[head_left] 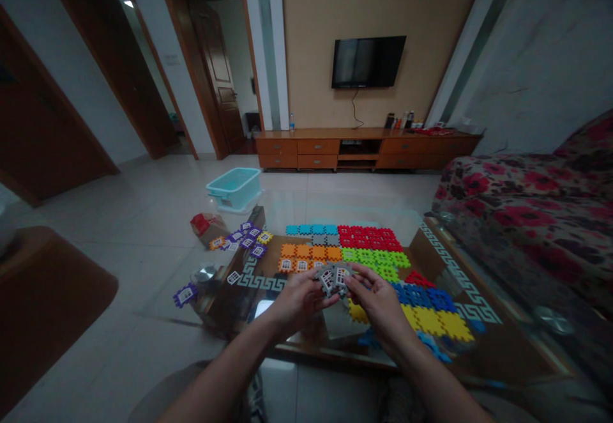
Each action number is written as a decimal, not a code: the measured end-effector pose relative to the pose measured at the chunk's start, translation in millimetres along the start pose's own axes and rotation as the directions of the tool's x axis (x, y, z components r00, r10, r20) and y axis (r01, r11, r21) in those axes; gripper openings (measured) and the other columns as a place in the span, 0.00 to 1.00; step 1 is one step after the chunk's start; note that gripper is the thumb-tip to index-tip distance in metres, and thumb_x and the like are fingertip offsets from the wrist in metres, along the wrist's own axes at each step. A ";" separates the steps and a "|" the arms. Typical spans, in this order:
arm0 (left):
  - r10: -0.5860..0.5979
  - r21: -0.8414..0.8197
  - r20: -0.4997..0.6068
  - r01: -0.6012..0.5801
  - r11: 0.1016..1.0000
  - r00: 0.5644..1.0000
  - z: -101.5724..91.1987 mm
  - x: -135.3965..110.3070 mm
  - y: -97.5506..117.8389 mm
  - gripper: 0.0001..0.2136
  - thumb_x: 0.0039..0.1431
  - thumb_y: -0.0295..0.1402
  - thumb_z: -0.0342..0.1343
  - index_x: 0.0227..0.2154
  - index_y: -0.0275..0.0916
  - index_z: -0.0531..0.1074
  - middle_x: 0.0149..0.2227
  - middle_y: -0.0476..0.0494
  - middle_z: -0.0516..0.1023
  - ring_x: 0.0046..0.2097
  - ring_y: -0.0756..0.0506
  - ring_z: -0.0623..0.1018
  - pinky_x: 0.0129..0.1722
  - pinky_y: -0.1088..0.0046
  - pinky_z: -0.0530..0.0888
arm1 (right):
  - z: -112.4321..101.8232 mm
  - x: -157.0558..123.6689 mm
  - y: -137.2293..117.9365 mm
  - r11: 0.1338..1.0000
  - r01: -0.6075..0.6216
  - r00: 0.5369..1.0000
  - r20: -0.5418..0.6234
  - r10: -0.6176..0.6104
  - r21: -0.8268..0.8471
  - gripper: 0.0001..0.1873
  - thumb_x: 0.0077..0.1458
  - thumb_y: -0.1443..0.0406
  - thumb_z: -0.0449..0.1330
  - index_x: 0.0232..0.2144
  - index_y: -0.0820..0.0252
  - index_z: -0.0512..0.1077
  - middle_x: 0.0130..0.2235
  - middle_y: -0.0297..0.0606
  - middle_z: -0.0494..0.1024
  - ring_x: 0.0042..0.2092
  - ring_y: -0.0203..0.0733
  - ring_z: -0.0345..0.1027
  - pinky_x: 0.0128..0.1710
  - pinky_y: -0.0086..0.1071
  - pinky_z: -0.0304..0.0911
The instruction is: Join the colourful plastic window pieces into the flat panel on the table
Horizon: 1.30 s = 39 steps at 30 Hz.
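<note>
My left hand (299,301) and my right hand (378,301) hold a small stack of grey interlocking foam pieces (334,279) printed with windows, just above a glass coffee table (258,280). Both hands grip the stack between fingers and thumbs, and the fingers hide part of it. Beyond my hands, interlocked rows of orange pieces (311,253), red pieces (368,238), and green pieces (376,260) lie on the table. Blue pieces (424,295) and yellow pieces (431,321) lie to the right of my right hand. Loose purple pieces (246,238) lie beyond the table's far left corner.
A teal plastic tub (234,188) stands on the tiled floor beyond the table, with a red-and-tan bag (209,228) near it. A floral sofa (507,199) runs along the right. A low wooden cabinet (368,148) stands against the far wall.
</note>
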State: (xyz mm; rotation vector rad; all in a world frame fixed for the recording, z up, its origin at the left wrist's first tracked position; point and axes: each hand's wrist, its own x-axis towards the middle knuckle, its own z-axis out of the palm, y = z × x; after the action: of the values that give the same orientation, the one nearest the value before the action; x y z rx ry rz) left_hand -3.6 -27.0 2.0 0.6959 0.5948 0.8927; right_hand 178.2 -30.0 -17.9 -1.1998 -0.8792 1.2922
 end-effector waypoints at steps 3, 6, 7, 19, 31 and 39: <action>0.001 0.058 0.091 -0.006 0.998 0.996 2.8 -3.4 3.4 0.19 0.57 0.34 0.63 0.51 0.38 0.74 0.51 0.36 0.75 0.51 0.42 0.76 0.52 0.63 0.72 | -1.1 1.4 -0.3 0.999 -0.027 0.999 -0.027 0.028 0.034 0.31 0.36 0.53 0.75 0.42 0.60 0.74 0.31 0.34 0.79 0.27 0.36 0.69 0.27 0.29 0.61; 0.025 0.120 0.132 -0.041 0.992 0.991 3.1 -4.4 3.4 0.21 0.58 0.38 0.63 0.54 0.38 0.73 0.54 0.33 0.74 0.53 0.40 0.75 0.49 0.65 0.74 | -0.6 0.5 -1.9 0.999 -0.030 0.999 -0.032 0.031 0.028 0.31 0.36 0.53 0.75 0.41 0.60 0.74 0.32 0.37 0.80 0.29 0.38 0.70 0.28 0.29 0.61; 0.035 0.133 0.130 -0.052 0.990 0.991 2.6 -4.3 2.9 0.22 0.58 0.38 0.63 0.54 0.38 0.72 0.54 0.33 0.73 0.53 0.40 0.75 0.49 0.65 0.73 | -0.2 -0.3 -2.6 1.000 -0.023 0.999 -0.030 0.024 0.021 0.31 0.36 0.52 0.75 0.41 0.60 0.74 0.33 0.38 0.80 0.30 0.39 0.71 0.28 0.29 0.61; 0.059 0.169 0.071 -0.071 0.983 0.996 1.2 -3.6 2.3 0.23 0.51 0.40 0.69 0.48 0.35 0.76 0.47 0.32 0.78 0.46 0.42 0.79 0.46 0.67 0.74 | 2.1 -5.8 -8.3 0.994 0.053 0.996 0.081 -0.045 -0.099 0.27 0.43 0.51 0.71 0.44 0.57 0.78 0.34 0.37 0.80 0.30 0.38 0.68 0.28 0.31 0.61; 0.066 0.190 0.021 -0.069 0.979 0.998 -6.4 2.7 -1.9 0.22 0.49 0.41 0.70 0.45 0.33 0.76 0.42 0.35 0.79 0.40 0.44 0.80 0.41 0.70 0.74 | 7.2 -9.0 -13.0 0.979 0.112 0.986 0.141 -0.088 -0.172 0.25 0.41 0.50 0.72 0.40 0.56 0.80 0.37 0.40 0.82 0.36 0.45 0.74 0.37 0.38 0.69; 0.055 0.142 -0.026 -0.050 0.989 0.998 -9.7 6.2 -4.6 0.22 0.48 0.41 0.70 0.43 0.34 0.73 0.38 0.38 0.80 0.34 0.45 0.81 0.34 0.71 0.75 | 6.6 -11.8 -6.7 0.937 0.207 0.973 0.160 -0.167 -0.282 0.23 0.49 0.51 0.67 0.45 0.56 0.77 0.42 0.42 0.79 0.38 0.46 0.73 0.36 0.38 0.69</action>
State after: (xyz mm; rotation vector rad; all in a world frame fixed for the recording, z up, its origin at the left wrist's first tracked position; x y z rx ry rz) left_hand -5.1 -21.0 -8.7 0.8309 0.6737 0.9172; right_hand 171.8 -39.9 -8.4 -1.2354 -1.2912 1.1208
